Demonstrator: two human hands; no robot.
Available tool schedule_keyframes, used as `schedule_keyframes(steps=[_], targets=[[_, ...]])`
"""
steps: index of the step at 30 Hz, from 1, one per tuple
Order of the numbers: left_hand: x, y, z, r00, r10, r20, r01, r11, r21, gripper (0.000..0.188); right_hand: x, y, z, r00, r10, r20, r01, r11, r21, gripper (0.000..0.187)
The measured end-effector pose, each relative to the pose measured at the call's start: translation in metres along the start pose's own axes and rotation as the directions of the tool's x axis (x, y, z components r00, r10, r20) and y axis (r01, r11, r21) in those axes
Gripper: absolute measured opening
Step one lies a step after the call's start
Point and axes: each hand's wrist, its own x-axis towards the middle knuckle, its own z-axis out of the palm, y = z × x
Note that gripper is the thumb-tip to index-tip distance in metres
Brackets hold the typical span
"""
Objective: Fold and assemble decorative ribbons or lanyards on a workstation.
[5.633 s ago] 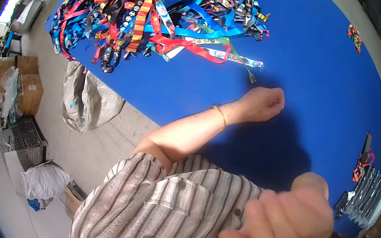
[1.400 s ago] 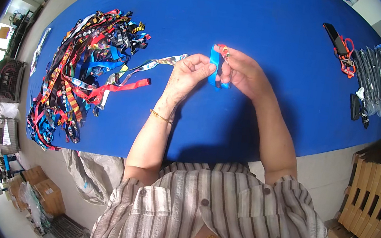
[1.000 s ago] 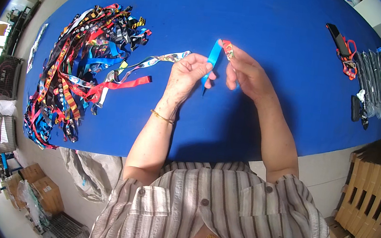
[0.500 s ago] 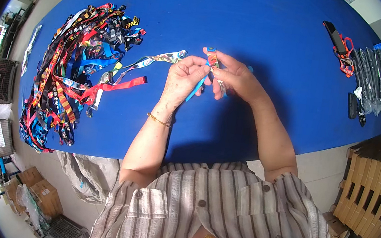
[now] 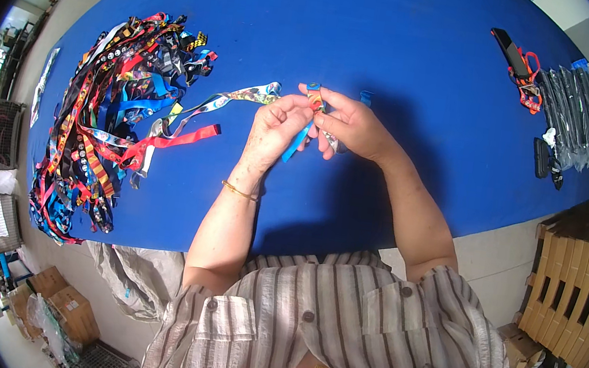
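Both hands meet over the middle of the blue table (image 5: pixel 432 24), working on a printed ribbon strap (image 5: pixel 315 96) with red, orange and blue colours. My left hand (image 5: pixel 277 127) pinches the strap with thumb and fingertips, and a bright blue tail (image 5: pixel 294 147) hangs below. My right hand (image 5: pixel 357 127) grips the same strap between thumb and fingers, and a blue end (image 5: pixel 366 99) shows beyond it. Fingers hide where the strap's parts meet. A pale patterned strap (image 5: pixel 235 94) runs from near my left hand to a large tangled heap of colourful straps (image 5: pixel 108 113) on the left.
At the table's right lie a black device with a red strap (image 5: pixel 519 64), a row of dark items in clear plastic (image 5: pixel 578 119) and a small black object (image 5: pixel 541 157). Stacked cardboard (image 5: pixel 568 291) stands at the right; cardboard boxes (image 5: pixel 73 311) sit on the floor at lower left.
My hands have shifted slightly left, still gripping the strap. The view has moved a little. More of the strap's blue end shows beyond my right hand.
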Motion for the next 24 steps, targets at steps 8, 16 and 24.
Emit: schedule_keyframes(steps=[8, 16, 24], targets=[[0.007, -0.008, -0.004, 0.995, 0.095, 0.007, -0.093, 0.987, -0.135, 0.014, -0.003, -0.003, 0.000, 0.996, -0.066, -0.060, 0.061, 0.995, -0.073, 0.045], [0.008, -0.005, -0.008, 0.992, 0.085, -0.091, -0.105, 0.965, -0.241, 0.018, -0.004, 0.000, -0.017, 0.973, -0.177, -0.145, 0.169, 0.983, -0.067, 0.034], [0.009, -0.002, -0.012, 0.987, 0.098, -0.130, -0.133, 0.948, -0.289, 0.021, -0.010, -0.016, 0.003, 0.999, 0.008, -0.036, -0.013, 0.989, -0.147, 0.037]])
